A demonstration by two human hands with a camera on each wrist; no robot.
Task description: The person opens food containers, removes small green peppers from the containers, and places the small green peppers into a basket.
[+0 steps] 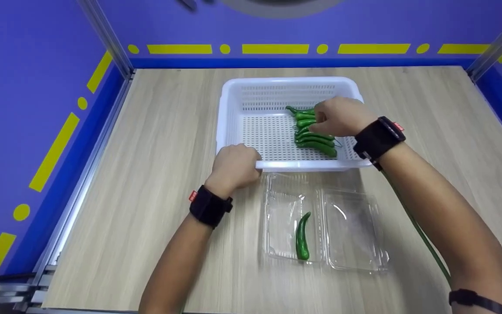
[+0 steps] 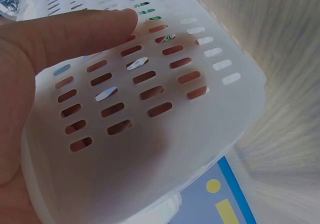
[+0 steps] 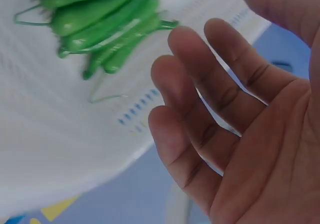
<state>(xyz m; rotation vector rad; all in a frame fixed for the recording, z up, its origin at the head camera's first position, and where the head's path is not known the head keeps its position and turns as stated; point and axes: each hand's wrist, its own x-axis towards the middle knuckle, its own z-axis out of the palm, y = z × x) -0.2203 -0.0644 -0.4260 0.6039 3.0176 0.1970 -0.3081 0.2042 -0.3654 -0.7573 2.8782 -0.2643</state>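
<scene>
A white perforated basket (image 1: 233,93) stands on the wooden table. Several green chili peppers (image 1: 316,141) lie in its right half. My right hand (image 1: 323,118) hovers over them with fingers pointing down; in the right wrist view its fingers (image 3: 200,99) are loosely spread and hold nothing, with the peppers (image 3: 100,24) just beyond them. My left hand (image 1: 249,162) grips the basket's front left rim. The left wrist view shows its thumb (image 2: 75,34) on the outer wall (image 2: 200,134) and fingers behind the slots.
An open clear plastic clamshell box (image 1: 351,226) lies in front of the basket, with one green pepper (image 1: 302,237) in its left half. Blue walls with yellow marks and metal rails enclose the table (image 1: 146,131).
</scene>
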